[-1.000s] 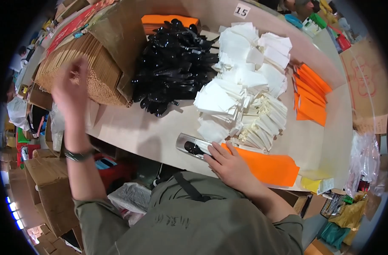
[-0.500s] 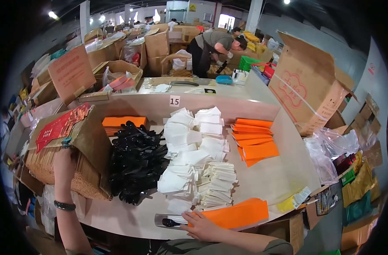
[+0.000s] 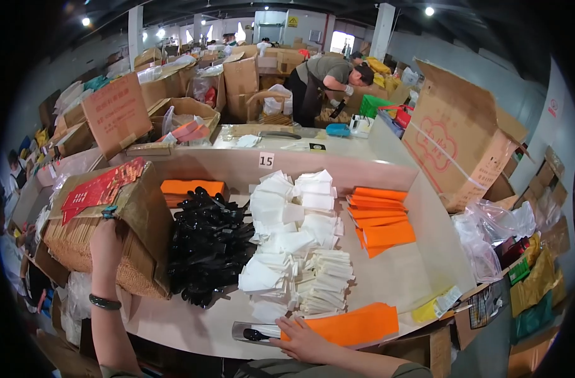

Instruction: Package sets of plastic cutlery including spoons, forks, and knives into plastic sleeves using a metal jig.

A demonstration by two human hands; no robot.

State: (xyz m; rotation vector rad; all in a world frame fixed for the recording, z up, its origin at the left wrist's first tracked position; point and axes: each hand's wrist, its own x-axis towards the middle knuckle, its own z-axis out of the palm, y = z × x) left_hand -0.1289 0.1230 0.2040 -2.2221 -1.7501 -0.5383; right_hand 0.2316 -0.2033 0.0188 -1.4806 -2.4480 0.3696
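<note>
My left hand (image 3: pixel 106 238), with a dark bracelet on its wrist, reaches up against the carton (image 3: pixel 150 217) of packed thin wooden sticks (image 3: pixel 79 242), which look like chopsticks. Something teal shows at its fingertips; whether it grips a stick is hidden. At the front edge, my right hand (image 3: pixel 300 340) lies with fingers stretched over a stack of orange paper sleeves (image 3: pixel 356 322) and a long clear-edged packet. A black plastic spoon (image 3: pixel 256 334) and something white show at the packet's left end. Black plastic spoons (image 3: pixel 208 246) lie heaped beside folded white napkins (image 3: pixel 278 236).
Red printed papers (image 3: pixel 104 187) lie on the stick carton. More orange sleeves are stacked at the back left (image 3: pixel 193 189) and right (image 3: pixel 380 217). A raised rim (image 3: pixel 350 165) borders the table. Beyond it, a person (image 3: pixel 325 82) bends over cartons; a large open carton (image 3: pixel 457 138) stands right.
The whole view has shifted slightly, so the scene sits a little lower and further right. Both hands stay at the same places, the left at the stick carton, the right on the orange sleeves.
</note>
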